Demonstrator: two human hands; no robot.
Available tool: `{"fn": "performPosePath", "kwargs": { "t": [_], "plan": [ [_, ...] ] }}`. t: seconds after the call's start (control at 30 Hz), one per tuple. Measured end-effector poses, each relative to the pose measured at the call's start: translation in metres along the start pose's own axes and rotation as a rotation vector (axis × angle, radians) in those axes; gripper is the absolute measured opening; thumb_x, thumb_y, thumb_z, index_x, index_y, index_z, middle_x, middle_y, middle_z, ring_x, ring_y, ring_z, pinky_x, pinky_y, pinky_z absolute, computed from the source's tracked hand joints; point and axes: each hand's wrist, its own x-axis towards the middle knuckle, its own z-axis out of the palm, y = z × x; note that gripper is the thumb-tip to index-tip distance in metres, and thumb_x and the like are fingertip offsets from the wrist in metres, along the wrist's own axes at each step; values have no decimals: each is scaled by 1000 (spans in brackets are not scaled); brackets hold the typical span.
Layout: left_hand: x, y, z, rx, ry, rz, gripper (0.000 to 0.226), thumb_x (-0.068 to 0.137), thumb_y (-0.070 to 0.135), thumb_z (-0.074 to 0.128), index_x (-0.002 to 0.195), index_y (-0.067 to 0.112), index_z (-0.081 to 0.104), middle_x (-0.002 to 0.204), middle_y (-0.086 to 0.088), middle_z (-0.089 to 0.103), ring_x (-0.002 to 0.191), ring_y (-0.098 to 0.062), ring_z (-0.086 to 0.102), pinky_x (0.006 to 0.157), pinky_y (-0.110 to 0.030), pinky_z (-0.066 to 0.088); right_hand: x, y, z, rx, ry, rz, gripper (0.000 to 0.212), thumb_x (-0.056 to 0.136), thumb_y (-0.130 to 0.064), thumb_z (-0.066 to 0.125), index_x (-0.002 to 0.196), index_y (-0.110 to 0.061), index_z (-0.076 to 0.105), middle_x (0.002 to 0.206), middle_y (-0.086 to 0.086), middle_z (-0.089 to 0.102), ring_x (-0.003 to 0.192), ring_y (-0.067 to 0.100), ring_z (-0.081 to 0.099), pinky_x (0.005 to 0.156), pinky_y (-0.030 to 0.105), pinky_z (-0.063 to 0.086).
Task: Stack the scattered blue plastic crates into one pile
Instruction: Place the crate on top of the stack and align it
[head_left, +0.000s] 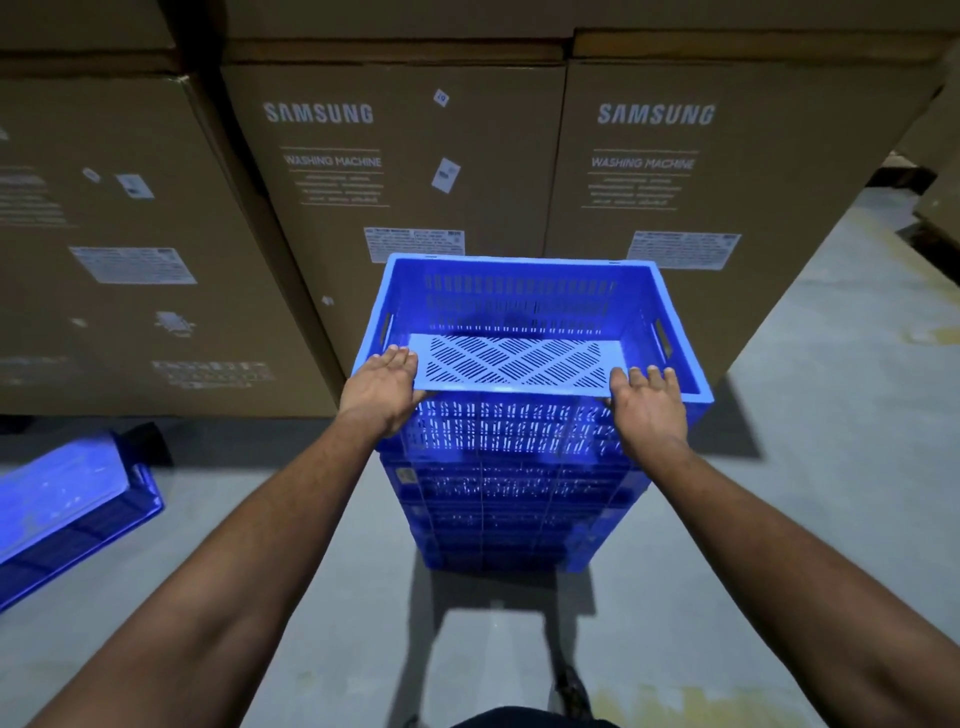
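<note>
A pile of blue slotted plastic crates (519, 499) stands on the floor in the middle of the view. The top crate (524, 312) sits open side up, and its perforated bottom shows inside. My left hand (382, 387) rests on the near rim at the left corner, thumb under the rim. My right hand (649, 408) lies on the near rim at the right corner, fingers over the edge. Another blue crate (67, 504) lies tilted on the floor at the far left, partly cut off by the frame.
Tall brown cardboard washing-machine boxes (395, 171) form a wall right behind the pile and to its left. Grey concrete floor (810, 441) stretches to the right and toward me. A foot (571, 686) shows at the bottom.
</note>
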Motion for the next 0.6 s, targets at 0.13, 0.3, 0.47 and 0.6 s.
{"fn": "performPosePath", "kwargs": {
  "t": [0.13, 0.3, 0.47, 0.6],
  "plan": [
    [-3, 6, 1, 3, 63, -35, 76, 99, 59, 35, 155, 7, 26, 161, -10, 29, 150, -23, 23, 122, -37, 20, 18, 8, -8, 5, -6, -11, 47, 103, -34, 42, 143, -10, 40, 145, 17, 49, 142, 40, 33, 118, 52, 19],
    [-8, 8, 12, 12, 29, -25, 75, 101, 55, 38, 156, 7, 22, 163, -10, 25, 152, -23, 18, 123, -37, 16, -10, 1, 11, 30, 25, 22, 49, 99, -32, 50, 141, -8, 46, 133, 19, 58, 134, 43, 42, 118, 54, 21],
    [-12, 11, 13, -3, 22, -56, 77, 100, 58, 33, 156, 7, 20, 163, -10, 25, 152, -23, 18, 124, -37, 15, 0, 4, 5, 11, 6, -16, 51, 103, -36, 43, 146, -9, 39, 149, 19, 45, 144, 41, 30, 119, 50, 18],
    [-19, 24, 20, 8, 45, -86, 77, 100, 59, 31, 156, 6, 21, 162, -10, 27, 152, -23, 19, 124, -37, 16, 6, 13, 3, 30, 9, -18, 53, 103, -38, 42, 146, -8, 36, 150, 19, 43, 148, 41, 22, 121, 50, 17]
  ]
}}
